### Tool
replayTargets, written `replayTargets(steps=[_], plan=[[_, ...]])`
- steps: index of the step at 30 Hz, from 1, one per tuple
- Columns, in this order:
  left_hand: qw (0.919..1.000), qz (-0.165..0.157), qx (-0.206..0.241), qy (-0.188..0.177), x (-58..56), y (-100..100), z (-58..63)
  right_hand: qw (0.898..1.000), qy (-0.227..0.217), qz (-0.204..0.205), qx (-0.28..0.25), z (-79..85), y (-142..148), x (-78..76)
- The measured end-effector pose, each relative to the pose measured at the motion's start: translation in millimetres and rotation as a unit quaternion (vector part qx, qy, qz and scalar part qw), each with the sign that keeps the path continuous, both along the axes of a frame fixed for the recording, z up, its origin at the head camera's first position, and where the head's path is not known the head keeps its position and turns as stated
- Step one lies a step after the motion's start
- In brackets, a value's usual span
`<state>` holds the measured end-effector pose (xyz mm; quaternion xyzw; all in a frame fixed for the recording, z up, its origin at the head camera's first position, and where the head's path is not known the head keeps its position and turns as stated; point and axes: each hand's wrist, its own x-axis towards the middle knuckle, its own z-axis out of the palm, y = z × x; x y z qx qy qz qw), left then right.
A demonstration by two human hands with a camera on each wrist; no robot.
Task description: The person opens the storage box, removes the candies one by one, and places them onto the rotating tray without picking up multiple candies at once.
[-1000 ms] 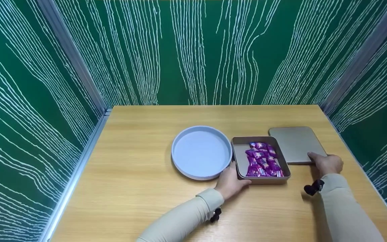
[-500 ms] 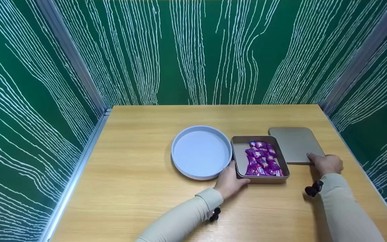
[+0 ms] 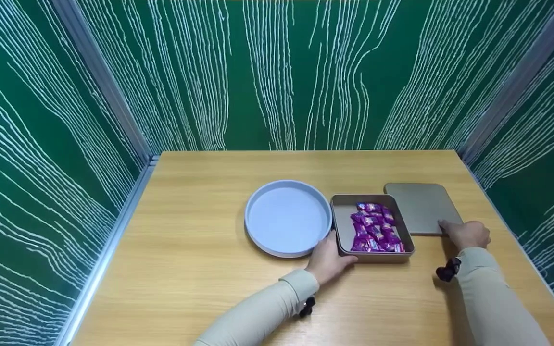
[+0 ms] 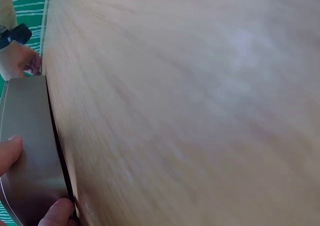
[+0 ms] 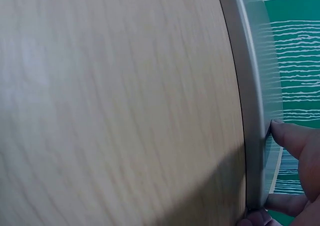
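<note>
In the head view, a square bronze-coloured tin (image 3: 384,258) holds several purple-wrapped sweets (image 3: 375,230), mostly towards its right side. My left hand (image 3: 327,262) grips its near left corner, with the thumb along the front wall and the other fingers round the left side, partly hidden. The tin's front wall (image 4: 32,121) fills the lower left of the left wrist view. A flat square lid (image 3: 423,206) lies right of the tin, its left part behind the tin's rim. My right hand (image 3: 469,234) holds its near right corner, thumb on top and fingers at the edge (image 5: 252,96).
Close against the tin's left side stands a round pale-blue tray (image 3: 286,218) with a low rim. Everything stands on a wooden table (image 3: 185,269). Green walls (image 3: 306,72) with white lines enclose its back and sides.
The lid has slid slightly left and nearer under my right hand, which shifts a little with it. My left hand and the tin look nearly still.
</note>
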<state>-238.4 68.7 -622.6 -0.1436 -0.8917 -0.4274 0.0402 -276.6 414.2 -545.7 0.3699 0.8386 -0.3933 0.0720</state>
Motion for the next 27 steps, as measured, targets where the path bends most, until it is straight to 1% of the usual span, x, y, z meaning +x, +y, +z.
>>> replayTargets(steps=[4,6,8,12,15,20,24,27], plan=[[0.9996,-0.005,0.004,-0.028,5.8,-3,17.1,1.0,0.001,-0.002,-0.004,-9.2,10,-6.7],[0.999,-0.009,0.006,-0.043,9.4,-5,27.5,1.0,0.01,0.001,-0.007,-11.9,15,-10.3],[0.9986,-0.011,0.003,-0.051,12.0,-7,34.7,1.0,0.026,0.003,-0.012,-12.5,18,-13.4],[0.9977,-0.014,-0.005,-0.066,16.0,-12,45.2,0.998,0.065,-0.001,-0.026,-6.6,16,-18.2],[0.9973,-0.015,-0.009,-0.072,17.0,-18,50.0,0.996,0.085,0.008,-0.03,1.7,12,-20.4],[0.9965,-0.011,-0.015,-0.082,17.3,-33,59.3,0.992,0.111,0.052,-0.015,15.4,1,-22.3],[0.9958,-0.029,0.019,-0.085,15.0,-48,68.0,0.985,0.142,0.094,0.002,20.2,-7,-22.6],[0.9955,-0.042,0.045,-0.073,11.3,-59,73.5,0.977,0.17,0.132,0.01,23.0,-12,-23.2]])
